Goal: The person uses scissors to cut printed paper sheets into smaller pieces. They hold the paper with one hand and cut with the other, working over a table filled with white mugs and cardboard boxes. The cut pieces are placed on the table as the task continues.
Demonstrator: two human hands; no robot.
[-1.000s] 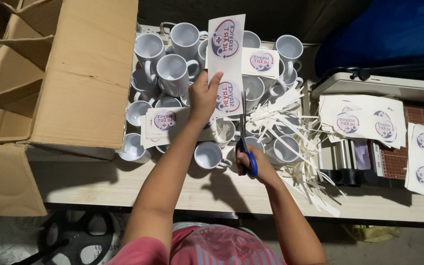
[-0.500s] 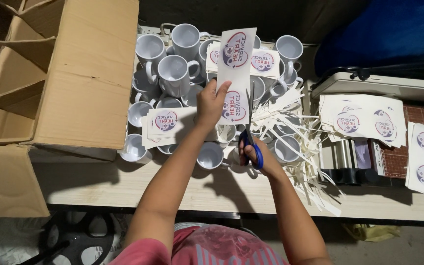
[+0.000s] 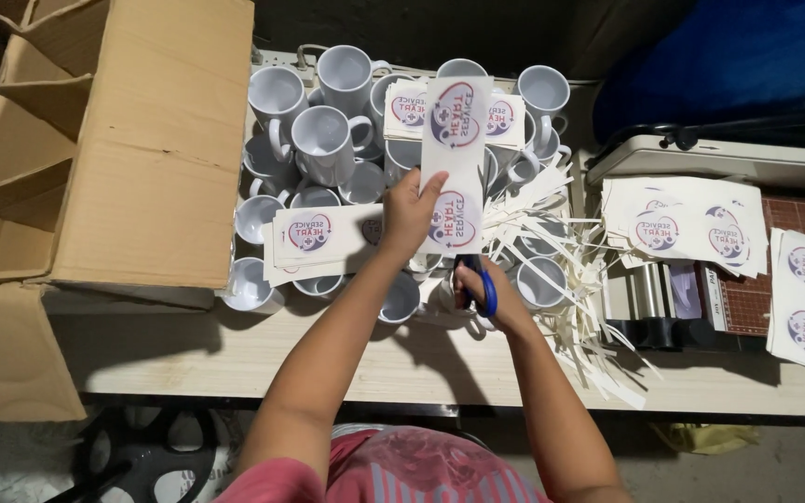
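My left hand (image 3: 409, 212) holds a long white paper strip (image 3: 455, 149) printed with two round red-and-blue emblems, lifted over a crowd of white mugs (image 3: 320, 138). Just below it my right hand (image 3: 483, 296) grips blue-handled scissors (image 3: 483, 285), their blades at the strip's lower end. A stack of cut printed sheets (image 3: 314, 237) rests on the mugs left of my left hand. Another small stack (image 3: 412, 105) lies on mugs behind the strip.
A large open cardboard box (image 3: 132, 140) stands at the left. Thin paper offcuts (image 3: 570, 279) pile up right of the mugs. Printed sheets (image 3: 682, 224) lie on a paper trimmer (image 3: 757, 298) at the right. The wooden bench edge (image 3: 328, 373) runs in front.
The strip has slid up and to the right between the scissors, and my left hand has shifted slightly right with it. My right hand stays near the same spot.
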